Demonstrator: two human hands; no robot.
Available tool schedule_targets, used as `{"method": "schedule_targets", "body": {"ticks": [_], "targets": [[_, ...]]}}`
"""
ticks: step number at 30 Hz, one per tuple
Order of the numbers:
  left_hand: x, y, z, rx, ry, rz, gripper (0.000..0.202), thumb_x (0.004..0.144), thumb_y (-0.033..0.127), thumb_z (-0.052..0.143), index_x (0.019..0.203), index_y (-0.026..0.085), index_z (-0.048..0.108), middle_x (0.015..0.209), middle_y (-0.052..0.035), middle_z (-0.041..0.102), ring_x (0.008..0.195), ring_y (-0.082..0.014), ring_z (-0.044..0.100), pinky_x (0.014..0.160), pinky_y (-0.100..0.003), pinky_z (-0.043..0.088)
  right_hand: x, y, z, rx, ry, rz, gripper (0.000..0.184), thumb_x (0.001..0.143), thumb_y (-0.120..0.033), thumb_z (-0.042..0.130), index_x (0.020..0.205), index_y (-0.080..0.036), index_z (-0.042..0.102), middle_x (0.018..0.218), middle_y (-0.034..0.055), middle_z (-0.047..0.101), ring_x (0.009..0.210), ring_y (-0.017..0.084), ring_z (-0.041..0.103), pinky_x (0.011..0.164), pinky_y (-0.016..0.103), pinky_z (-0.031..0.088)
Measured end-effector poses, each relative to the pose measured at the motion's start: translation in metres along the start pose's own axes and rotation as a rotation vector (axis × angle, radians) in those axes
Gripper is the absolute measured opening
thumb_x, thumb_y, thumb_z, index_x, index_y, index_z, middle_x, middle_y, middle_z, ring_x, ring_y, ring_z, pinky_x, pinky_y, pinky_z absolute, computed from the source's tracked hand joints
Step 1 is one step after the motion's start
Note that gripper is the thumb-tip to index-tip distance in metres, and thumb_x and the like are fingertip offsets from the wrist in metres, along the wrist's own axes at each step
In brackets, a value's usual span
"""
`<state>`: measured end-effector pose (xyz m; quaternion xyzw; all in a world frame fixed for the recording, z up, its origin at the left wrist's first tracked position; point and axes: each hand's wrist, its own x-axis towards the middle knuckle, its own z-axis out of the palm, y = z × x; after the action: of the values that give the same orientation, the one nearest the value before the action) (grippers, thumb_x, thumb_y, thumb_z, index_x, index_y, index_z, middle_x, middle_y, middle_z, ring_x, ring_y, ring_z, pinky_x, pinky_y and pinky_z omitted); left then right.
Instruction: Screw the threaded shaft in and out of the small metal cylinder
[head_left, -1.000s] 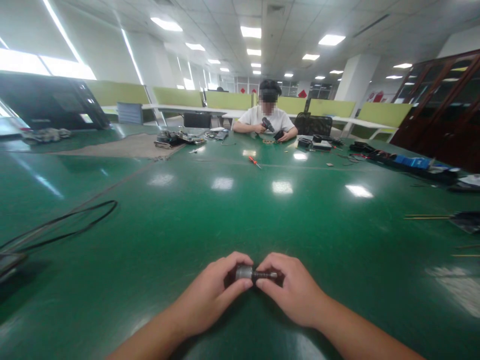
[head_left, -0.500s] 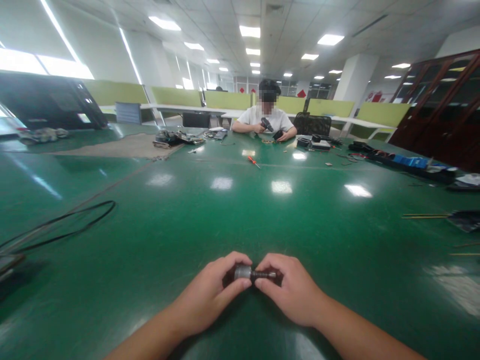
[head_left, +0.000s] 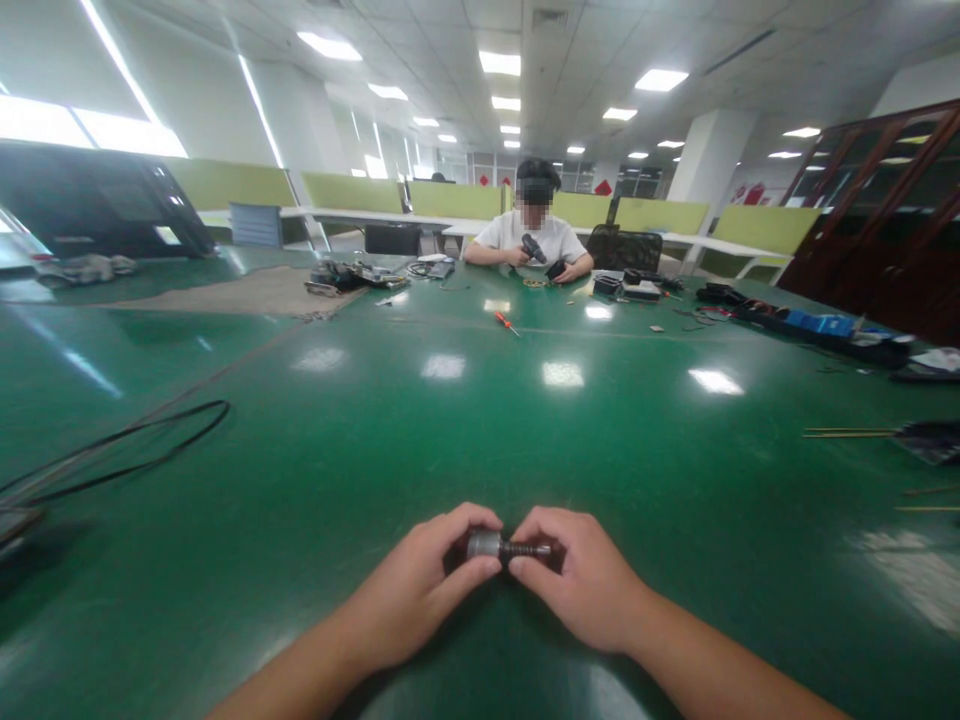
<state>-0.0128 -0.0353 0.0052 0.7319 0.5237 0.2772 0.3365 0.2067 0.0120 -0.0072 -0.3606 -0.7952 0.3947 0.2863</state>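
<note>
Low in the head view, my two hands meet over the table around a small metal cylinder with a thin, ribbed shaft (head_left: 486, 544). Its thick grey barrel lies between the thumb and fingers of my left hand (head_left: 431, 570), which is closed on it. The narrow shaft, seemingly wound with a spring, points right into my right hand (head_left: 585, 575). There the thumb and fingers close around the shaft from both sides. The part lies about level. The fingers hide the barrel's left end, and I cannot make out its exact kind.
The green table (head_left: 480, 430) bears an orange screwdriver (head_left: 506, 322) further off. Opposite sits a person (head_left: 529, 235) holding a power drill (head_left: 534, 248) and a dark part. A black cable (head_left: 187, 440) loops at left. Thin yellow rods (head_left: 851, 433) and a blue-filled tray (head_left: 817, 322) lie at right.
</note>
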Motion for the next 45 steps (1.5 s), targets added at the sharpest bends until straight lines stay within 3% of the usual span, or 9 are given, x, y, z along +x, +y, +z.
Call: {"method": "schedule_targets", "body": {"ticks": [15,24,45], "targets": [[0.0016,0.0002,0.0001,0.01,0.003,-0.009,0.021,0.095,0.03,0.059,0.116,0.027,0.06,0.106,0.0001,0.068,0.097,-0.0199,0.062,0.087,-0.029,0.044,0.0001,-0.0044,-0.0008,-0.012,0.023,0.011,0.006,0.076,-0.018,0.07,0.076,-0.019,0.065,0.07,-0.003,0.063,0.065,0.013,0.057,0.061,0.024,0.038],[0.0008,-0.0014,0.0007,0.016,-0.003,-0.011,0.023,0.095,0.031,0.058,0.117,0.025,0.06,0.108,-0.0023,0.068,0.099,-0.0213,0.062,0.088,-0.031,0.044,0.0021,-0.0005,0.0015,-0.024,0.023,0.014,0.005,0.078,-0.018,0.069,0.076,-0.02,0.065,0.071,-0.0027,0.064,0.066,0.014,0.057,0.062,0.024,0.038],[0.0013,0.0006,-0.0003,0.014,-0.008,-0.005,0.02,0.095,0.029,0.059,0.115,0.028,0.06,0.106,0.0016,0.068,0.098,-0.0191,0.062,0.087,-0.028,0.043,-0.0003,-0.0018,0.0006,-0.024,0.017,0.01,0.005,0.079,-0.018,0.067,0.075,-0.019,0.064,0.069,-0.0029,0.063,0.065,0.013,0.057,0.062,0.024,0.038]]}}
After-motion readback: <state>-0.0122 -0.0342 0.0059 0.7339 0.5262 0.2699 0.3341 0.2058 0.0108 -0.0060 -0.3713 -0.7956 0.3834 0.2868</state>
